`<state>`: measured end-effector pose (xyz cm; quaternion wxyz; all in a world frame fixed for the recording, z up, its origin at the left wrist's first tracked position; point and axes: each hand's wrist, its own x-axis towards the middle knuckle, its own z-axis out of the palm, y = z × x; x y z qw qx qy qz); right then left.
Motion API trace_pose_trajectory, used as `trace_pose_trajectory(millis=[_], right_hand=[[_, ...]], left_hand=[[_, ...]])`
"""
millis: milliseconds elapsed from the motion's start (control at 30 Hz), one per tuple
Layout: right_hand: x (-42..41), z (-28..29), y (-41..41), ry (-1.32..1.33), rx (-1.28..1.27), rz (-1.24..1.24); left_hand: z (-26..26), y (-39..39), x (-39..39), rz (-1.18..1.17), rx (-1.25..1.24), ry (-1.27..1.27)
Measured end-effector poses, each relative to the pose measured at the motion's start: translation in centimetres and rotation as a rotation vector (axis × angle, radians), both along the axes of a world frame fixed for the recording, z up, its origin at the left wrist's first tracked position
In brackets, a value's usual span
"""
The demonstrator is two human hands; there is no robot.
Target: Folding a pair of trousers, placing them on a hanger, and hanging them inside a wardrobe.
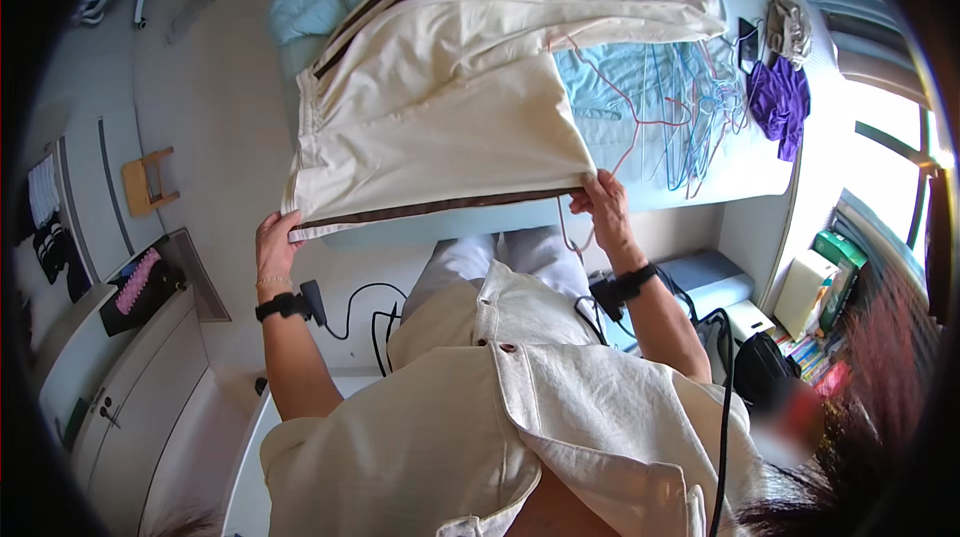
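Cream trousers [450,109] with brown side stripes spread over the near part of the bed, their waistband on the left. My left hand [276,241] pinches the near corner of the waistband. On the other side, my right hand [606,211] grips the near striped edge of the trouser leg, fingers closed over the cloth. A pink wire hanger [564,226] dangles beside my right hand; whether the fingers hold it too, I cannot tell. Part of another pink hanger [636,117] shows beyond this hand. The far leg lies folded at an angle, pointing right.
A tangle of blue and pink wire hangers [686,132] lies on the light-blue bed [750,181]. Purple cloth [781,98] and a dark phone-like object [748,44] are at its right end. Black cables [726,387] run near both arms. A wooden stool [150,181] stands at left.
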<state>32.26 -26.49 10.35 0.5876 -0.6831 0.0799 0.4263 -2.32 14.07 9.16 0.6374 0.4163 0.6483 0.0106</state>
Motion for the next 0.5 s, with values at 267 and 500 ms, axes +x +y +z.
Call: trace_pose_trajectory(millis=[267, 500], right_hand=[[1.5, 6.9, -4.4, -0.025, 0.021, -0.063], [0.5, 8.5, -8.9, 0.032, 0.034, -0.079]], left_hand=[[4.3, -4.8, -0.5, 0.115, 0.223, -0.094], [7.9, -11.7, -1.4, 0.252, 0.343, -0.016]])
